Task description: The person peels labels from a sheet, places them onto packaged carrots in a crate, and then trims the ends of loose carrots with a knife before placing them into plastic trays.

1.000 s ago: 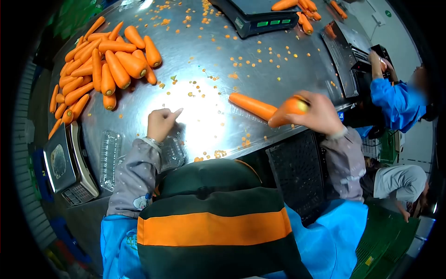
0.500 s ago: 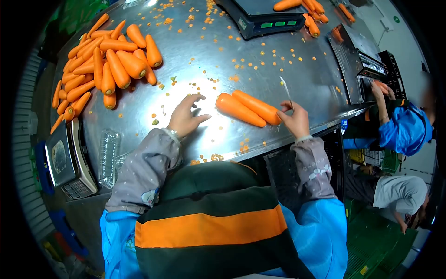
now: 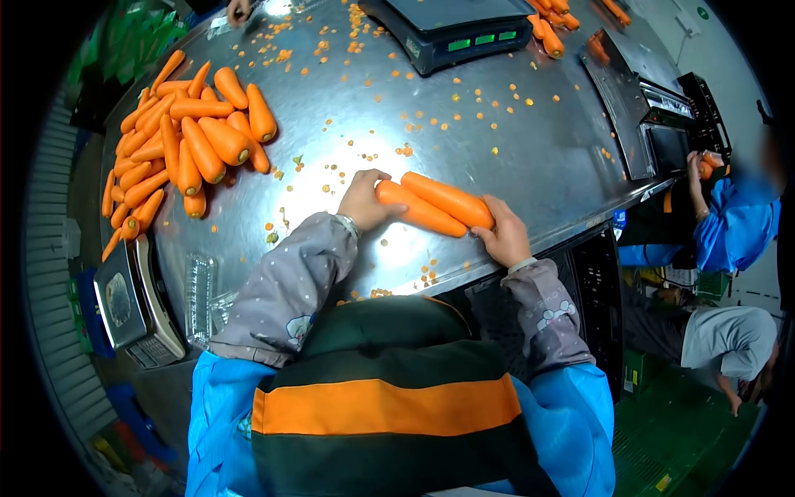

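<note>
Two large carrots lie side by side on the metal table in front of me, the far carrot [image 3: 447, 200] and the near carrot [image 3: 419, 210]. My left hand [image 3: 367, 200] closes on their left ends, thumb along the near one. At the right ends, my right hand [image 3: 504, 233] is closed with its fingers pressed against the carrots. Its palm side is partly hidden, and no blade shows there. A big pile of carrots [image 3: 186, 141] rests on the left of the table.
A scale with green digits [image 3: 460, 37] stands at the back; another scale [image 3: 137, 306] is at left, beside a clear plastic tray [image 3: 200, 298]. Orange scraps dot the metal table [image 3: 348, 99]. A co-worker in blue [image 3: 737, 219] handles something orange by a machine [image 3: 638, 108] at right.
Both hands have closed in on the two carrots, gripping them at opposite ends. The thin blade seen at my right hand is out of sight. At the top left, another person's hand has appeared.
</note>
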`<action>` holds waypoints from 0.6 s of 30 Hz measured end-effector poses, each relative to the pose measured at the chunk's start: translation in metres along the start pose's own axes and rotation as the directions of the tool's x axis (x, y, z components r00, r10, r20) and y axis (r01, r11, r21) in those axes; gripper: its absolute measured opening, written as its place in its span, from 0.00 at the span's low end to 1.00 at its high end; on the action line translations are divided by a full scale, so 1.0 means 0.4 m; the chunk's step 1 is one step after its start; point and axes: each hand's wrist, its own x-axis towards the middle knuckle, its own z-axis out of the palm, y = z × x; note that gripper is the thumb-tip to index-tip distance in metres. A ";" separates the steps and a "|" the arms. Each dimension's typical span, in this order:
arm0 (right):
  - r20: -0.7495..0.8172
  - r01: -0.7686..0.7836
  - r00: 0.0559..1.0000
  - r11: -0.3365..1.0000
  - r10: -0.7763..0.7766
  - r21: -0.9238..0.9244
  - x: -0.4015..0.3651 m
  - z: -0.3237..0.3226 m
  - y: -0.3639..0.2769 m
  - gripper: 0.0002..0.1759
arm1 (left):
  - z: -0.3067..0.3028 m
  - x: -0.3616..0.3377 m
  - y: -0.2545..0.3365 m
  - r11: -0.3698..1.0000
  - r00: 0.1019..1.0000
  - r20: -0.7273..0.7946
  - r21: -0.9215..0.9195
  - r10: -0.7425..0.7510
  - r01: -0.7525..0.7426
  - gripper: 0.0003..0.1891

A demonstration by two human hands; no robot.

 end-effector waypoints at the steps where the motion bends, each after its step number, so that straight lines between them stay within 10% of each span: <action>1: -0.025 -0.001 1.000 0.999 -0.001 -0.048 0.002 -0.004 -0.009 0.27 | -0.007 -0.006 0.009 1.000 1.000 0.012 0.006 -0.011 0.011 0.31; 6: -0.106 0.138 0.975 0.907 -0.195 -0.398 -0.021 0.029 -0.021 0.29 | 0.005 -0.011 -0.025 1.000 0.998 0.053 -0.008 -0.026 0.027 0.32; 12: 0.073 0.024 0.997 0.998 -0.028 0.050 -0.001 -0.025 0.006 0.22 | 0.040 0.001 -0.107 0.980 0.993 0.095 -0.177 -0.070 0.086 0.40; 15: 0.123 0.005 0.992 1.000 -0.001 -0.030 0.002 -0.027 0.014 0.26 | 0.028 -0.013 -0.094 0.850 0.974 0.221 -0.505 -0.042 0.151 0.38; 18: 0.129 -0.107 0.984 0.987 0.123 -0.123 0.004 -0.030 -0.015 0.25 | 0.004 -0.033 -0.030 0.925 0.979 0.194 -0.358 -0.058 0.126 0.34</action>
